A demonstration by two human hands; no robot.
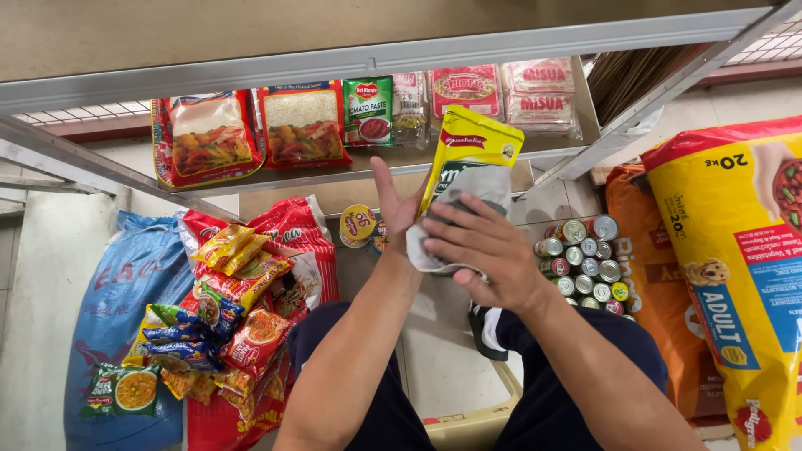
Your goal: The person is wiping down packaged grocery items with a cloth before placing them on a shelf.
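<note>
Yellow packet [468, 154] – between left hand [397, 209]; right hand [480, 250]

Bare forearms, dark navy shorts [576, 392], perhaps

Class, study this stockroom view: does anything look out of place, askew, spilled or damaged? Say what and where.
Nothing looks spilled or torn. The one untidy spot is the heap of small noodle packets on the red sack at lower left, lying at all angles, unlike the flat packs on the shelf. Both hands, left and right, hold a yellow pouch and grey cloth.
</note>
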